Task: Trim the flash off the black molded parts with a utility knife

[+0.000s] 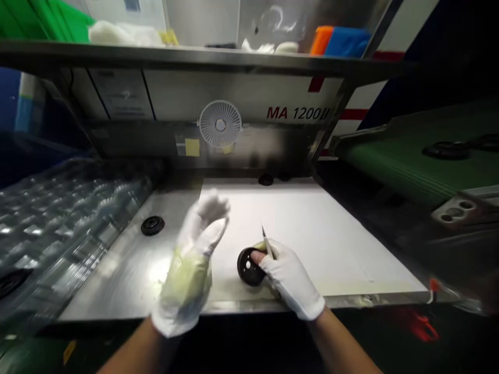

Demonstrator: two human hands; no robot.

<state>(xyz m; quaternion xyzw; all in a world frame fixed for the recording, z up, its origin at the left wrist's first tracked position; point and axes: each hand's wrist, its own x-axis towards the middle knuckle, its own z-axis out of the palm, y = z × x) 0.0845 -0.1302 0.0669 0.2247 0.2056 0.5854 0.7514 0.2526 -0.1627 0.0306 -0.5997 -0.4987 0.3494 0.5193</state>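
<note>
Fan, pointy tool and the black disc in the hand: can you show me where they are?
Fan point(220, 124): head view, on its round middle.
Pointy tool point(268, 246): head view, on its pale handle.
Black disc point(253, 272): head view, on its dark face.

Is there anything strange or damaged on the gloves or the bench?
Yes: the right glove leaves the thumb tip bare, unlike the covered left thumb; torn or cut, I cannot tell. The left glove is yellowish below its white fingers.
</note>
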